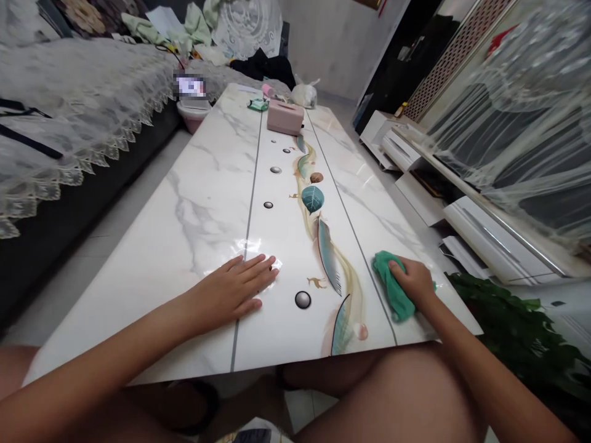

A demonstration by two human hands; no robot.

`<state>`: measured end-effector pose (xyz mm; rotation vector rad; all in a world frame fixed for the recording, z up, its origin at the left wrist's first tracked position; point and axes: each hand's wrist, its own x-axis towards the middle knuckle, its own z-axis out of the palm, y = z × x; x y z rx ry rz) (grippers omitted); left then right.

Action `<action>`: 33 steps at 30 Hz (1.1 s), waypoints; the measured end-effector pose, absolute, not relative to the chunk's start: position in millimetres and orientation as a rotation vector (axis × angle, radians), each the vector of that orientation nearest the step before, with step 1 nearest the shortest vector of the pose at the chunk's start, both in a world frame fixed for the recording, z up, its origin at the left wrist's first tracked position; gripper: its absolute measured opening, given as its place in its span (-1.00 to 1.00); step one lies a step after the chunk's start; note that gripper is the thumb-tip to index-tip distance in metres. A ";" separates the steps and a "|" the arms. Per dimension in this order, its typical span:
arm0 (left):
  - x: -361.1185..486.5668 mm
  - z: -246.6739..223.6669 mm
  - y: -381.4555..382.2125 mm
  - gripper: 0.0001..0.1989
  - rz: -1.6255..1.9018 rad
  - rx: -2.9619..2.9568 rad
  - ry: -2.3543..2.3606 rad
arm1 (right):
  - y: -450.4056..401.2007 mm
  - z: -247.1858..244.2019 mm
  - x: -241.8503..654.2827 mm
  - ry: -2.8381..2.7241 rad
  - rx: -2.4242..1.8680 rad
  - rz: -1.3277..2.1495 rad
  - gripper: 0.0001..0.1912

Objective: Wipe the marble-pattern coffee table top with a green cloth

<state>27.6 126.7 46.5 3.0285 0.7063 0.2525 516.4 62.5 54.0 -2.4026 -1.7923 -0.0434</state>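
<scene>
A long white table (203,215) with a marbled surface stretches away in front of me, its middle strip printed with feathers, leaves and dark round dots. My left hand (244,284) lies flat on it, fingers stretched out across the left grey line. Near the right front edge, my right hand (412,280) grips a crumpled green cloth (392,289) that rests against the tabletop. The palm side of that hand is hidden.
A pink box (285,117) stands toward the table's far end, beside a green packet (257,104) and a white plastic bag (305,94). A lace-covered sofa (92,92) runs along the left. White drawers (480,227) and a leafy plant (503,332) are on the right.
</scene>
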 end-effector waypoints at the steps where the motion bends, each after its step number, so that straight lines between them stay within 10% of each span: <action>1: 31.6 42.4 125.3 -0.42 0.261 3.025 0.676 | 80.0 55.7 515.6 -1.781 -2.454 -0.080 -0.48; 15: 39.6 32.4 117.6 -0.40 0.347 3.009 0.664 | 302.2 65.4 521.6 -1.452 -2.585 -0.328 -0.46; 33: 41.3 33.7 116.3 -0.38 0.354 3.014 0.697 | -2.3 49.4 576.1 -1.703 -2.433 -0.005 -0.43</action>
